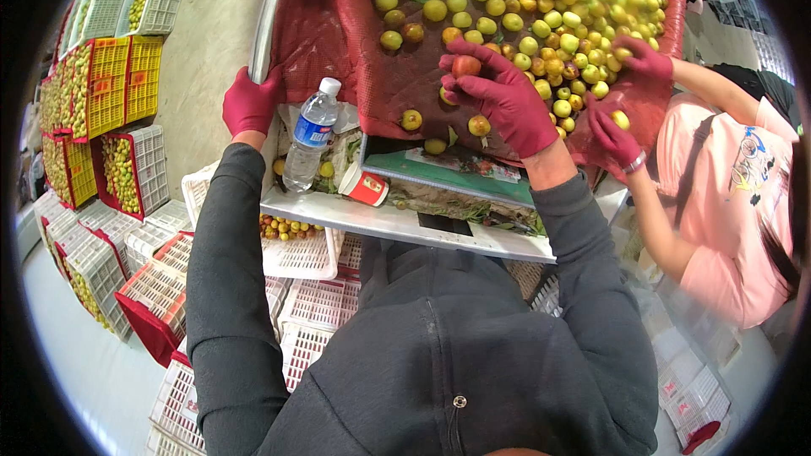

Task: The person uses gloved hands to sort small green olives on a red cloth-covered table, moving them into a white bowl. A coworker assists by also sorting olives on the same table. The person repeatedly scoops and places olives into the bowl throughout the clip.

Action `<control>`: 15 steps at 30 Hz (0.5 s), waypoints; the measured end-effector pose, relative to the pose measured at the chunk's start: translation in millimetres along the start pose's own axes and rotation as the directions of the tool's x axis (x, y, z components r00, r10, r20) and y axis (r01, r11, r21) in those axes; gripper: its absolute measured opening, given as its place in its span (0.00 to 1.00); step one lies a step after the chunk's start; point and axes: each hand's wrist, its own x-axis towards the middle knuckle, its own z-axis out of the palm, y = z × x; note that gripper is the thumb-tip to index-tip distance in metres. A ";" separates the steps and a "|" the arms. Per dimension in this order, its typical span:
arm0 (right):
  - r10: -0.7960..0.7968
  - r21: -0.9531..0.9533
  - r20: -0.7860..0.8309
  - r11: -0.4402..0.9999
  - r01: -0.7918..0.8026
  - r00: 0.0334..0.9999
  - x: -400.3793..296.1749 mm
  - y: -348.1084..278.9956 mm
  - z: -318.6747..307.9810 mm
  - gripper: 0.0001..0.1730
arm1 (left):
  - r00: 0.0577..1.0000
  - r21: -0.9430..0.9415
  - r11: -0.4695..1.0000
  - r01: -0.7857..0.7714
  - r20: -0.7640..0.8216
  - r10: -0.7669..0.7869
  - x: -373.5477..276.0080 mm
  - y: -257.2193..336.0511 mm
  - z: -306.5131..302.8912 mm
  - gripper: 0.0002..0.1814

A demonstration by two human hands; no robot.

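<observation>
My right hand [500, 98], in a dark red glove, holds a reddish round fruit [466, 66] between its fingers above the sorting table's red padded cover [355, 31]. Many yellow-green and brownish jujube-like fruits [570, 44] lie beyond it, with a few loose ones nearer me. My left hand [250, 100], gloved alike, is closed round the metal rim [265, 25] at the table's left corner. Right of that hand a clear plastic water bottle [310, 133] with a white cap stands on the table's lower ledge. A red and white paper cup [363, 185] lies tilted beside it.
At the right, a co-worker's gloved hands [643, 60] handle fruit at the same table. Stacked white and yellow plastic crates [109, 85] of fruit stand at the left. A white crate [304, 256] sits below the metal front edge [405, 231]. Leaves and debris lie on the ledge.
</observation>
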 end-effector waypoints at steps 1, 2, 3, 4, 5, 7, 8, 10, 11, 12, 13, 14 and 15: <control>-0.010 -0.018 0.005 1.000 0.010 1.000 -0.1 3.9 2.3 0.26 | 1.000 0.010 1.000 -0.005 -0.006 0.005 0.2 -0.3 0.0 0.37; -0.020 -0.035 0.011 0.999 0.021 1.000 0.3 8.6 4.5 0.26 | 1.000 0.020 1.000 -0.010 -0.012 0.011 0.6 -1.0 0.5 0.37; -0.032 -0.056 0.015 0.998 0.033 0.999 0.1 11.5 6.3 0.26 | 1.000 0.025 1.000 -0.017 -0.018 0.018 0.0 -0.1 1.4 0.36; -0.049 -0.111 -0.009 0.993 0.047 0.999 -0.2 14.5 9.7 0.26 | 1.000 0.022 1.000 -0.018 -0.015 0.018 -1.1 0.5 0.2 0.36; -0.059 -0.157 -0.006 0.986 0.057 0.998 -0.8 17.1 14.1 0.26 | 1.000 0.031 0.999 -0.009 -0.011 0.009 -1.7 0.0 -2.2 0.37; -0.085 -0.256 -0.007 0.963 0.080 0.996 -3.6 18.7 22.4 0.25 | 1.000 0.035 0.999 0.000 0.003 0.000 -2.7 4.4 -2.9 0.37; -0.016 -0.237 0.025 0.971 0.022 1.000 -4.0 22.9 27.4 0.24 | 0.999 0.034 0.999 -0.003 -0.033 0.004 -3.0 1.8 -1.8 0.37; 0.101 -0.209 0.067 0.974 -0.085 0.993 -6.5 33.2 36.7 0.23 | 0.998 0.016 0.999 -0.028 -0.064 0.028 1.7 -1.0 5.7 0.36; 0.124 -0.211 0.126 0.973 -0.096 0.984 -7.9 47.7 44.7 0.18 | 1.000 0.007 1.000 -0.017 0.015 0.017 3.3 4.4 1.0 0.40; 0.176 -0.312 0.138 0.942 -0.125 0.975 -8.6 69.0 52.2 0.14 | 1.000 0.012 1.000 -0.028 -0.005 0.028 5.4 0.5 5.0 0.40; 0.311 -0.295 0.106 0.917 -0.269 0.944 -10.5 93.4 68.0 0.12 | 0.999 0.018 0.999 -0.029 -0.027 0.029 7.3 -6.9 7.7 0.40; 0.341 -0.377 0.160 0.888 -0.262 0.926 -13.0 112.6 85.9 0.13 | 0.998 0.020 0.999 -0.043 -0.039 0.043 10.1 -11.2 12.7 0.40; 0.417 -0.408 0.198 0.858 -0.312 0.887 -13.1 133.2 110.5 0.14 | 0.998 0.028 0.999 -0.038 -0.056 0.040 9.5 -18.2 12.3 0.41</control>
